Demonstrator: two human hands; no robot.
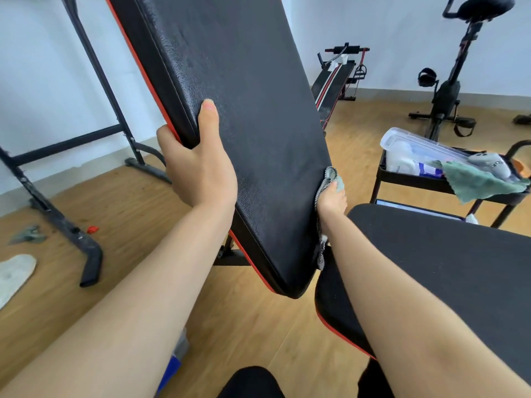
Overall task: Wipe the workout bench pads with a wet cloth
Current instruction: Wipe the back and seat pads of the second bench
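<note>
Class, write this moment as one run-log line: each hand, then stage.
left hand: grips left edge of tilted black red-trimmed bench pad | right hand: holds grey-green cloth against its right edge | stage: wiping pad edge

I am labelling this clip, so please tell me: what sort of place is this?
Probably a home gym or small fitness room: a black padded workout bench with red trim, a black stationary exercise bike, and a black sit-up board with red-white stripes.

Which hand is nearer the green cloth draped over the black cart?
Right. The right hand, holding a grey cloth at the right edge of the back pad, lies left of the green cloth; the left hand grips the pad's opposite edge, farther away.
</note>
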